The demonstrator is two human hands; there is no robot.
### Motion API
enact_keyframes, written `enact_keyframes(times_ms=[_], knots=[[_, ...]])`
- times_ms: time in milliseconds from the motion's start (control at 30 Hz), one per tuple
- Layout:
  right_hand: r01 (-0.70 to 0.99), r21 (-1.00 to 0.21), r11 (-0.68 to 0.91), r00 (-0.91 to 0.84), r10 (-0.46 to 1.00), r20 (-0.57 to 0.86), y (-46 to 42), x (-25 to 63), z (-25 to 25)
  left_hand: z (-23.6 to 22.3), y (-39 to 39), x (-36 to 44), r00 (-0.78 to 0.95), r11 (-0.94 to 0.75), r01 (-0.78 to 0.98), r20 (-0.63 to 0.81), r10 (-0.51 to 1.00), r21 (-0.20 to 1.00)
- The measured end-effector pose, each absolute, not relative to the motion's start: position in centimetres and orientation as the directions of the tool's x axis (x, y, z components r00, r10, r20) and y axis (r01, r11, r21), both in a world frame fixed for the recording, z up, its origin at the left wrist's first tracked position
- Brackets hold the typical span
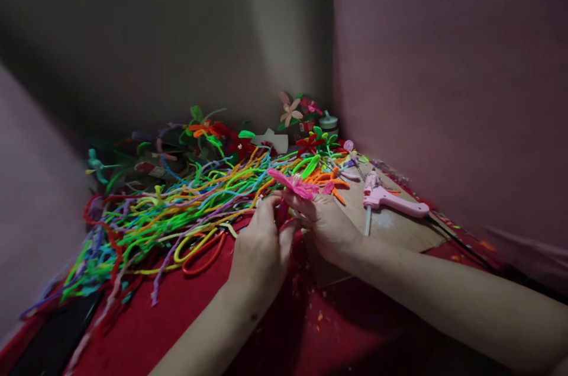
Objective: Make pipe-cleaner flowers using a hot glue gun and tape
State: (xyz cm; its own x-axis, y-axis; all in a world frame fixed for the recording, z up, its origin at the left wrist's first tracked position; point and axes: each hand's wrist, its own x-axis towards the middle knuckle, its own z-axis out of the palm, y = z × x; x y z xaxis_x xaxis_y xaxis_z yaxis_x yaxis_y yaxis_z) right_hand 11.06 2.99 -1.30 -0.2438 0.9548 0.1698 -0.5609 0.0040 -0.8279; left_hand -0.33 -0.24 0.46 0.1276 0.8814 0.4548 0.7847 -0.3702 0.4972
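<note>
A bright pink pipe-cleaner flower (298, 185) with pale stamens is held up between my two hands, above the red tabletop. My left hand (261, 240) is closed beneath it, thumb and fingers pinched near its base. From the other side my right hand (331, 225) closes on the same flower, its fingertips meeting those of the left. The flower's stem end is mostly hidden by my fingers. Behind and to the left of my hands spreads a heap of fuzzy pipe cleaners (177, 210) in many colours.
Right of my hands, a pink glue gun (394, 201) lies on a cardboard sheet (399, 231), its black cord (461, 241) trailing right. Finished flowers (290, 111) and a small lidded jar (328, 122) stand at the back wall. A flat black object (57, 334) lies front left.
</note>
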Motion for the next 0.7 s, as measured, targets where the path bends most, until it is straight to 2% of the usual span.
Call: enact_keyframes(times_ms=[67, 100, 133, 200, 267, 367, 467, 533, 600, 700], knots=[[-0.541, -0.840, 0.030, -0.218, 0.960, 0.174, 3.0, 10.9, -1.7, 0.1, 0.1, -0.5, 0.178, -0.337, 0.910, 0.504, 0.845, 0.243], [-0.529, -0.848, 0.041, -0.207, 0.962, 0.175, 3.0, 10.9, -1.7, 0.0, 0.3, -0.6, 0.210, -0.332, 0.931, 0.517, 0.830, 0.154], [-0.516, -0.855, 0.054, -0.197, 0.964, 0.180, 2.9, 10.9, -1.8, -0.1, 0.4, -0.8, 0.240, -0.339, 0.936, 0.527, 0.815, 0.099], [-0.494, -0.865, 0.089, -0.194, 0.959, 0.209, 2.9, 10.8, -1.6, -0.2, 0.6, -1.0, 0.286, -0.391, 0.916, 0.547, 0.787, 0.085], [-0.491, -0.861, 0.131, -0.214, 0.940, 0.265, 2.9, 10.8, -1.4, -0.3, 0.6, -1.1, 0.265, -0.431, 0.882, 0.558, 0.786, 0.189], [-0.527, -0.831, 0.178, -0.227, 0.913, 0.339, 3.0, 10.7, -1.3, -0.1, 0.4, -1.0, 0.134, -0.415, 0.784, 0.527, 0.839, 0.462], [-0.558, -0.804, 0.207, -0.184, 0.914, 0.363, 3.0, 10.6, -1.2, 0.4, 0.0, -0.8, 0.043, -0.362, 0.573, 0.414, 0.909, 0.735], [-0.556, -0.807, 0.198, -0.194, 0.913, 0.358, 3.0, 10.6, -1.3, 0.8, -0.3, -0.5, 0.021, -0.280, 0.392, 0.296, 0.955, 0.876], [-0.556, -0.814, 0.168, -0.245, 0.902, 0.354, 3.1, 10.6, -1.6, 1.3, -0.6, -0.3, 0.004, -0.166, 0.210, 0.169, 0.986, 0.963], [-0.576, -0.811, 0.103, -0.323, 0.883, 0.341, 3.5, 10.7, -2.1, 1.7, -0.8, -0.2, 0.044, -0.022, -0.031, 0.023, 0.999, 0.999]])
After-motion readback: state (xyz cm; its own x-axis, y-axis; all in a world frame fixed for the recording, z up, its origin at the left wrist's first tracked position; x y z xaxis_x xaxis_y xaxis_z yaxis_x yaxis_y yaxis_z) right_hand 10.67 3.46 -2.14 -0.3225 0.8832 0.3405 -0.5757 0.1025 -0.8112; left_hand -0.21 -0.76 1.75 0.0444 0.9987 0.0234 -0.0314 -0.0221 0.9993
